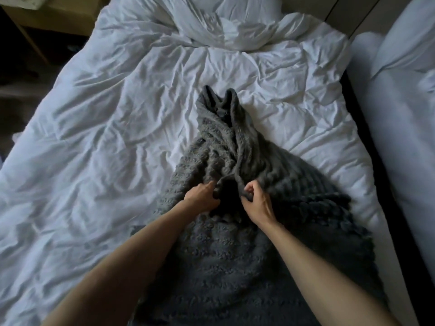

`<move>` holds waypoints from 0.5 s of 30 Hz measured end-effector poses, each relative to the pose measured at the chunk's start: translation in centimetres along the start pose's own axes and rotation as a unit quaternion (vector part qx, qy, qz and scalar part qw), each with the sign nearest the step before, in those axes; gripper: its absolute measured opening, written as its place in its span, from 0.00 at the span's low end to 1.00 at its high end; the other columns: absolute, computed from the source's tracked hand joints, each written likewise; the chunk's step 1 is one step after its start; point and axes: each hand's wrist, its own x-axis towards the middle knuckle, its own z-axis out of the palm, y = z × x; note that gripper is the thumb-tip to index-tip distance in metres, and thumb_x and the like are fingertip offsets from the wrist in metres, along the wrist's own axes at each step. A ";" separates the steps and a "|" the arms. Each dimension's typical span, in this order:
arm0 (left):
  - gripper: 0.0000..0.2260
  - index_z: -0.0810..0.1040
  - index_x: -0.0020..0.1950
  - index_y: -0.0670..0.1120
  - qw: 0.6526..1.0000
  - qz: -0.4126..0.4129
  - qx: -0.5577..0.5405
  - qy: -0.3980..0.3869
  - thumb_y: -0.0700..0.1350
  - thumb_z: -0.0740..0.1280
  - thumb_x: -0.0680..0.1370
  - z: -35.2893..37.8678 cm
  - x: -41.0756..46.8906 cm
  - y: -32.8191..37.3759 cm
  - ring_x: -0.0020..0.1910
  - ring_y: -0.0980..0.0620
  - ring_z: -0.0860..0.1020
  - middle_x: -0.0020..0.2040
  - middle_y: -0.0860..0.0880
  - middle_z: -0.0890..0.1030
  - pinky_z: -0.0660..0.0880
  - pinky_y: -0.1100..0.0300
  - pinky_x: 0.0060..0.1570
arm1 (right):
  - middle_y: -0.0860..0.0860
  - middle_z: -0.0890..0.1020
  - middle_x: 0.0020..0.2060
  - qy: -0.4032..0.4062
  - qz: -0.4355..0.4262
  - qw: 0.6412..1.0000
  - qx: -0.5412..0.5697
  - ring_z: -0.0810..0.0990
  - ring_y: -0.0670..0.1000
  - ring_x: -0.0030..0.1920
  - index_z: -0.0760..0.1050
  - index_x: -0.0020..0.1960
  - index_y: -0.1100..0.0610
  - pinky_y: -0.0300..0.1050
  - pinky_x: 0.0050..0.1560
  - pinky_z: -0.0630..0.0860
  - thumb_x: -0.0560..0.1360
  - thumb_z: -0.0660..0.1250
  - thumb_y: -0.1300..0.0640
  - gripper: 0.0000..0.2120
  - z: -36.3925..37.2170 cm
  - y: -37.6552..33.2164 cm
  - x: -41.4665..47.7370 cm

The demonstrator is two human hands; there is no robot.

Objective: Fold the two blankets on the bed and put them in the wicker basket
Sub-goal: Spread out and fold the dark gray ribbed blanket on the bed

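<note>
Grey knit blanket [235,255] bunched on white-duvet bed [106,137]; left grip [202,196] and right grip [257,203] both clutch its folds

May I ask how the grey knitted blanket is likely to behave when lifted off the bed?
The grey knitted blanket will probably be floppy: it lies bunched and twisted where the left hand and right hand grip it. Its chunky knit suggests some weight, and it should grip rather than slip.
</note>
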 end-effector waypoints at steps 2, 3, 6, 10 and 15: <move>0.22 0.69 0.68 0.46 0.998 -0.004 -0.058 0.000 0.46 0.66 0.74 0.0 -0.1 -0.1 0.57 0.40 0.78 0.59 0.39 0.79 0.77 0.51 0.54 | 0.49 0.77 0.40 0.016 -0.021 0.999 0.020 0.78 0.54 0.44 0.72 0.48 0.59 0.44 0.44 0.69 0.71 0.70 0.63 0.08 0.7 -1.4 -0.4; 0.21 0.70 0.67 0.45 0.995 -0.006 -0.103 0.003 0.44 0.66 0.74 0.1 -0.2 -0.1 0.58 0.41 0.78 0.59 0.39 0.79 0.76 0.52 0.55 | 0.50 0.78 0.40 0.013 -0.027 0.999 0.026 0.78 0.53 0.43 0.73 0.47 0.58 0.45 0.44 0.70 0.72 0.70 0.63 0.07 1.2 -2.1 -0.6; 0.21 0.67 0.69 0.42 0.964 -0.009 -0.267 -0.007 0.39 0.65 0.76 0.2 -1.1 -0.3 0.54 0.40 0.79 0.57 0.36 0.78 0.77 0.48 0.55 | 0.51 0.80 0.38 -0.019 -0.040 0.998 0.047 0.78 0.52 0.41 0.75 0.44 0.58 0.44 0.44 0.72 0.72 0.67 0.66 0.04 2.6 -3.9 -1.3; 0.20 0.60 0.71 0.45 0.883 -0.041 -0.463 -0.068 0.37 0.59 0.81 -0.7 -3.0 -0.4 0.39 0.46 0.77 0.48 0.38 0.74 0.79 0.53 0.37 | 0.42 0.82 0.36 -0.027 0.035 0.993 0.106 0.78 0.40 0.40 0.82 0.45 0.54 0.24 0.39 0.68 0.70 0.66 0.64 0.09 3.0 -4.9 -2.3; 0.13 0.71 0.59 0.54 0.868 -0.004 -0.477 -0.138 0.40 0.53 0.82 -2.3 -4.4 0.4 0.52 0.50 0.77 0.56 0.47 0.77 0.76 0.57 0.47 | 0.42 0.81 0.48 -0.134 0.054 0.985 0.095 0.79 0.42 0.51 0.78 0.57 0.48 0.31 0.46 0.73 0.65 0.73 0.51 0.20 1.3 -4.8 -2.6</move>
